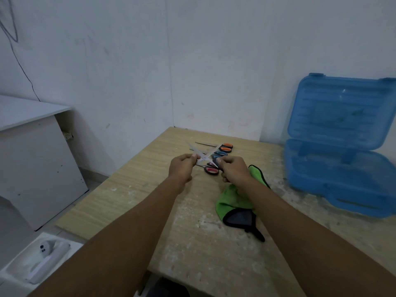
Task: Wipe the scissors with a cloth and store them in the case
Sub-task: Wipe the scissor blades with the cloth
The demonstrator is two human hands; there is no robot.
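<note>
Both arms are stretched forward over the table [150,200]. One pair of scissors [200,157] is held just above it. Its blade is pinched by the left hand [182,168], and its handle end is gripped in the curled fingers of the right hand [234,170]. Three more pairs lie on the table by the hands: an orange-handled pair [226,147], a blue-handled pair [220,154] and a red-handled pair [211,170]. One green cloth [232,197] lies under the right forearm. One blue case [338,174] stands open at the right, well apart from the hands.

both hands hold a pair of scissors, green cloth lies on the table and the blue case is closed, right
No: the head view shows the blue case standing open, not closed. The rest is right.
</note>
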